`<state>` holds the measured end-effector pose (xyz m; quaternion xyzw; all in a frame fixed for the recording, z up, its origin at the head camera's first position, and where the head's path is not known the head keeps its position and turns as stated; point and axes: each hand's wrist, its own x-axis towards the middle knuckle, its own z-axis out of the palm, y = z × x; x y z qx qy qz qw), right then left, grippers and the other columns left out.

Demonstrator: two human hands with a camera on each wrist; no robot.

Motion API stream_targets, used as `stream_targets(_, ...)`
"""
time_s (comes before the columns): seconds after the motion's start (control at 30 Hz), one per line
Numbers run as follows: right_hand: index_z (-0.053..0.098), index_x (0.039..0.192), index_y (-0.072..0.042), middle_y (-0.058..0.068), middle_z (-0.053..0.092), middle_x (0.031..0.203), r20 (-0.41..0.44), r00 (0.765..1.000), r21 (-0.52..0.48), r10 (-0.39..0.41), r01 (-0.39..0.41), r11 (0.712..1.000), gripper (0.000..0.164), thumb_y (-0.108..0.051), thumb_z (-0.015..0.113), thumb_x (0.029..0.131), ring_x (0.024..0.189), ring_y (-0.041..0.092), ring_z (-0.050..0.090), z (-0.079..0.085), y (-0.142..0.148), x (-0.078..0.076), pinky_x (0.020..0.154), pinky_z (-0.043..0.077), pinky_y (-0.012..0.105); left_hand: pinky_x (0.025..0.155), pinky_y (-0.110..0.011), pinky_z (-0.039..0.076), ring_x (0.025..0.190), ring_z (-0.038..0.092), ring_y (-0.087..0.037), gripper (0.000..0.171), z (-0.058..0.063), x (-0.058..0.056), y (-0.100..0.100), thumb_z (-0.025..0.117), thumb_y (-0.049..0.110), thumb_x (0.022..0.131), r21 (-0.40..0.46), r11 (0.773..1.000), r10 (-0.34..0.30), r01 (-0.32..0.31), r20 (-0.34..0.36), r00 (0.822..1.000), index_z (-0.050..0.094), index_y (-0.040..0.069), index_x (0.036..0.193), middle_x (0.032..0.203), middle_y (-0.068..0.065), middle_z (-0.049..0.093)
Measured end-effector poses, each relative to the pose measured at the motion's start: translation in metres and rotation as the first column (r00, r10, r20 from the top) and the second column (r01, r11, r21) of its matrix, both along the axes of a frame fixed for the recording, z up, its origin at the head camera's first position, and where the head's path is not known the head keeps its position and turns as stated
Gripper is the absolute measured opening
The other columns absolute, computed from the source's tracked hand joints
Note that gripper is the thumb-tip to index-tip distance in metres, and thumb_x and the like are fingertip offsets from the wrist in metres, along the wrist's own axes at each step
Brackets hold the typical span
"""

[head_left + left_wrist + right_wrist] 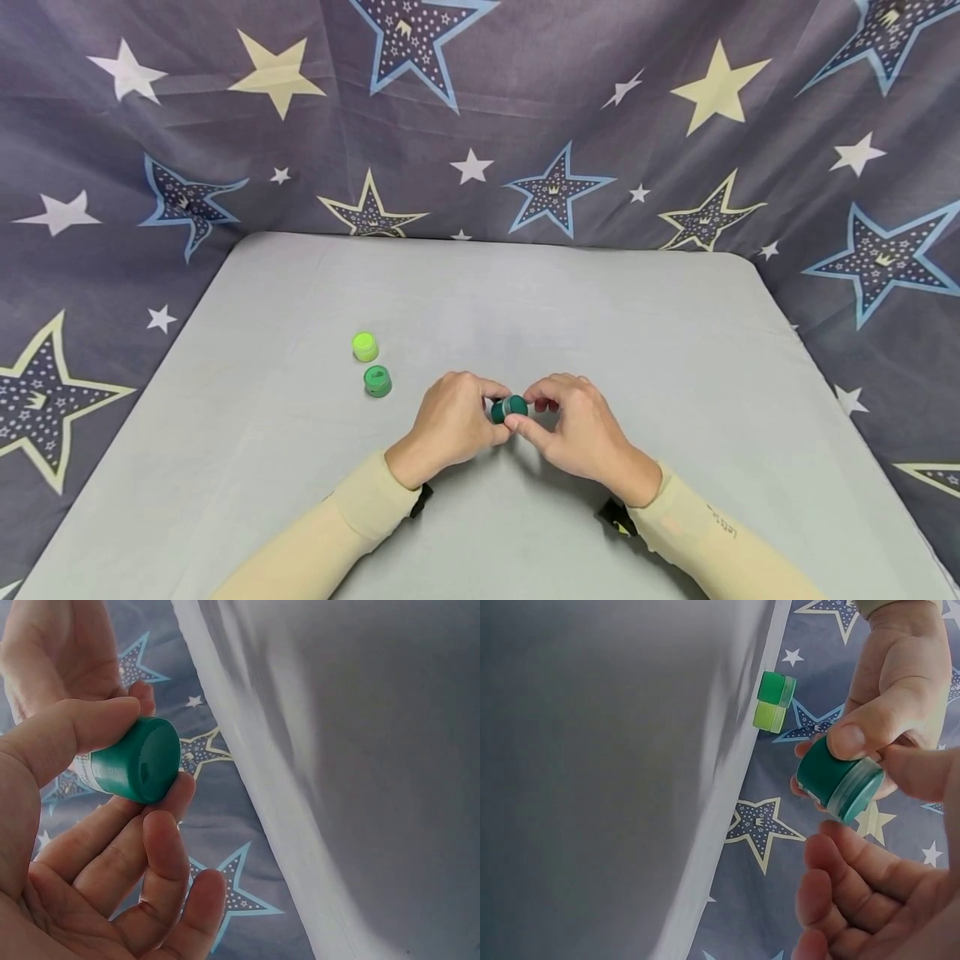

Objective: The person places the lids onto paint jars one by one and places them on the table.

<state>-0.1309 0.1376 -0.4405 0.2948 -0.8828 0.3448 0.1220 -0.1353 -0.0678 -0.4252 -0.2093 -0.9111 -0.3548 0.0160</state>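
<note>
My left hand (455,419) grips a small dark-green jar (819,769) by its body, thumb on one side and fingers on the other. The jar lies tilted on its side, with its base toward the left wrist camera and a strip of white label showing. Its clear-rimmed lid (857,789) points toward my right hand (583,429). The right thumb and index fingertip pinch at the lid's edge, while the other fingers curl loosely below. Both hands meet close over the near middle of the table.
To the left of the hands, a lime-green jar (365,347) and a mid-green jar (377,381) stand close together on the pale grey tabletop (600,308). A dark star-patterned cloth (480,125) hangs behind the table and along its sides.
</note>
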Motion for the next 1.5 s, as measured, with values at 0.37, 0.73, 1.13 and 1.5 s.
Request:
stream_targets(0.37,0.071,0.118,-0.011,-0.006,0.068,0.101,0.026,0.997,-0.011,0.079,-0.079,0.997,0.042,-0.02,0.087,0.081,0.084,0.022,0.06,0.0039,0.0026,0.0014,0.074,0.044,0.035,0.051,-0.024,0.043,0.057,0.051,-0.004,0.03,-0.0006,0.0006,-0.0007,0.094,0.018,0.072,0.001,1.0,-0.008,0.008,0.001,1.0,0.083,0.015,0.1,0.069,0.01,0.069)
stream_targets(0.73,0.072,0.114,-0.013,-0.009,0.071,0.106,0.015,0.993,-0.039,0.121,-0.121,0.992,0.036,-0.01,0.086,0.081,0.087,0.02,0.062,0.003,0.0019,0.0,0.076,0.047,0.041,0.048,-0.024,0.041,0.051,0.05,-0.003,0.03,0.0004,0.0004,-0.0007,0.093,0.018,0.073,0.009,1.0,-0.015,0.015,0.0,1.0,0.083,0.014,0.101,0.061,0.012,0.064)
stream_targets(1.13,0.074,0.105,-0.012,-0.007,0.071,0.097,0.007,0.995,-0.048,0.101,-0.1,0.994,0.026,-0.012,0.087,0.082,0.082,0.022,0.06,0.0012,0.0013,-0.0005,0.072,0.046,0.041,0.049,-0.024,0.041,0.053,0.05,-0.004,0.027,0.0004,0.0008,-0.0004,0.092,0.018,0.073,0.014,1.0,-0.014,0.014,-0.001,1.0,0.083,0.016,0.099,0.065,0.01,0.066)
stream_targets(1.5,0.074,0.096,-0.014,0.0,0.067,0.085,0.006,0.999,-0.042,0.049,-0.049,0.998,0.019,-0.018,0.087,0.082,0.077,0.02,0.057,0.0016,-0.0002,0.0008,0.071,0.044,0.036,0.049,-0.024,0.04,0.054,0.05,-0.005,0.023,0.0015,0.0003,-0.0002,0.09,0.016,0.074,0.003,1.0,-0.006,0.006,0.009,1.0,0.083,0.017,0.095,0.072,0.011,0.07)
